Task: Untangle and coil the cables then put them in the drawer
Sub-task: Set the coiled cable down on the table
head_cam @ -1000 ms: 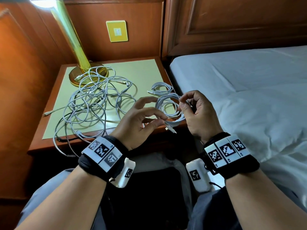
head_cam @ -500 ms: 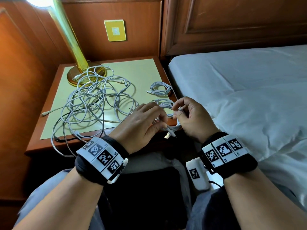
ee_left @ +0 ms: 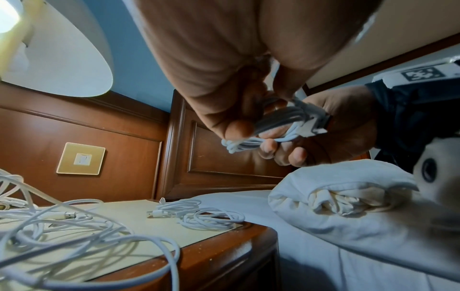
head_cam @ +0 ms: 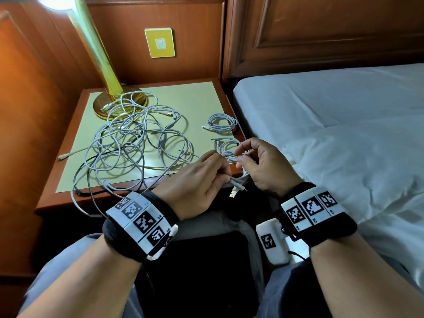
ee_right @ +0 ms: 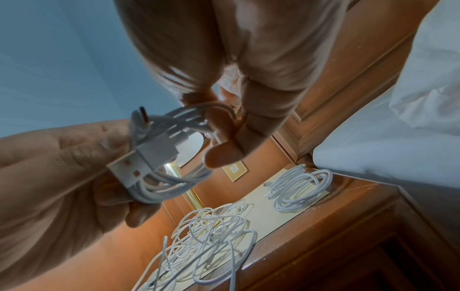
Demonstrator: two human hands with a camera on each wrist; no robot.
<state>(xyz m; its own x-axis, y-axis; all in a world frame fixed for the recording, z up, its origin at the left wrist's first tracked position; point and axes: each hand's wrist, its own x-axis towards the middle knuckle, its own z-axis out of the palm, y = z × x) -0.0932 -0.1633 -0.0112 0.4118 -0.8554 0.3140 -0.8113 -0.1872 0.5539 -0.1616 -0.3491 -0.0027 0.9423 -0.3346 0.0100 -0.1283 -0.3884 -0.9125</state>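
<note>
- White cable, wound into a small coil (head_cam: 237, 177), sits between the two hands just off the near right corner of the nightstand (head_cam: 57, 180), above the person's lap.
- Left hand (head_cam: 197, 182) has its fingers curled round the coil; the left wrist view shows the bundle (ee_left: 281, 126) pressed between thumb and fingers.
- Right hand (head_cam: 263, 166) pinches the same coil from the other side, thumb and forefinger closed on its strands (ee_right: 199, 118).
- Two plugs stick out of the bundle: a USB plug (head_cam: 233, 194) points down toward the lap, and a thinner connector (ee_right: 143, 116) stands up from the loops.
- Two finished coils lie on the nightstand's right side: one (head_cam: 222, 122) further back, one (head_cam: 226, 145) just beyond the fingers and partly hidden by them.
- Loose tangle of cables (head_cam: 135, 145) covers the left and middle of the pale green top, with some loops hanging over the front edge.
- Brass-coloured lamp base (head_cam: 101, 106) stands at the back left, with cable loops lying across it.
- Bed (head_cam: 332, 134) with white sheets lies just right of the nightstand.
- No drawer can be made out in these views.
</note>
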